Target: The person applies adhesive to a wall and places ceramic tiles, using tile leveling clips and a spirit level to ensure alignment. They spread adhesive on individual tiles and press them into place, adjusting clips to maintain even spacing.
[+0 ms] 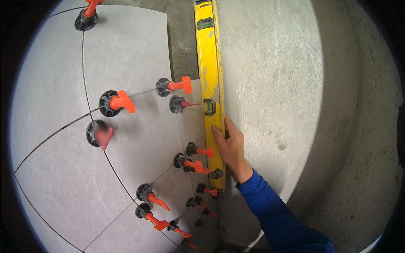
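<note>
R grip [228, 144] pinching yel. level [209, 71] | grip partly hidden | lowest red-blk clip [192, 246] dim, unclear

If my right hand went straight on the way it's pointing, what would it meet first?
The long yellow metal spirit level, which your right hand is gripping at its edge. Beyond it, up and left, an orange T-handled clip with a round black base seems next, though depth is unclear.

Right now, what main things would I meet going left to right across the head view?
Upper-left gray tile → orange-handled clip just right of the tile crossing → yellow spirit level → right hand at its right edge → blue sleeve.
</note>
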A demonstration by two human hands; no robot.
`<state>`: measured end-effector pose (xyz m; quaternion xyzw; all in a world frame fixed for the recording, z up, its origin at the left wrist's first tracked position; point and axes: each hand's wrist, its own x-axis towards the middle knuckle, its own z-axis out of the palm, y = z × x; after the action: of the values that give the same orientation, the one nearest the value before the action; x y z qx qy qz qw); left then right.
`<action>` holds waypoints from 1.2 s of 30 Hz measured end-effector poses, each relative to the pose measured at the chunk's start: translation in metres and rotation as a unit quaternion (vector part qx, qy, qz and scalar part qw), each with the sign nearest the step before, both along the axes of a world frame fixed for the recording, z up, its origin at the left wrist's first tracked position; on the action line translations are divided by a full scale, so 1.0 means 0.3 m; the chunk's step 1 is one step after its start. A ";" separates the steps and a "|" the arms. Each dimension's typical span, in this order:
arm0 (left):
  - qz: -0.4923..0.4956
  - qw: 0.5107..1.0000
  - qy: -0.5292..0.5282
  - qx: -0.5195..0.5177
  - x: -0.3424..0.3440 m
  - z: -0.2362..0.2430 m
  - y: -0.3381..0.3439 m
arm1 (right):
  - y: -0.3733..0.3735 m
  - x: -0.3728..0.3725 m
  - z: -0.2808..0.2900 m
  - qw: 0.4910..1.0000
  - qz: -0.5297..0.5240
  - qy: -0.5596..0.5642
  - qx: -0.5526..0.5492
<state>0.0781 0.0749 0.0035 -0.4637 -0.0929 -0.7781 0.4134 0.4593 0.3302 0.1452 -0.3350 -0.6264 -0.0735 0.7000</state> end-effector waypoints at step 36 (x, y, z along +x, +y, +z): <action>-0.023 0.999 -0.020 -0.040 -0.030 0.004 0.046 | -0.068 0.077 0.392 0.956 -0.264 -0.058 0.114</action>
<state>0.0692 0.0889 0.0048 -0.4664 -0.1214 -0.7918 0.3751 0.4825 0.3099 0.2630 -0.4018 -0.5423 -0.3460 0.6518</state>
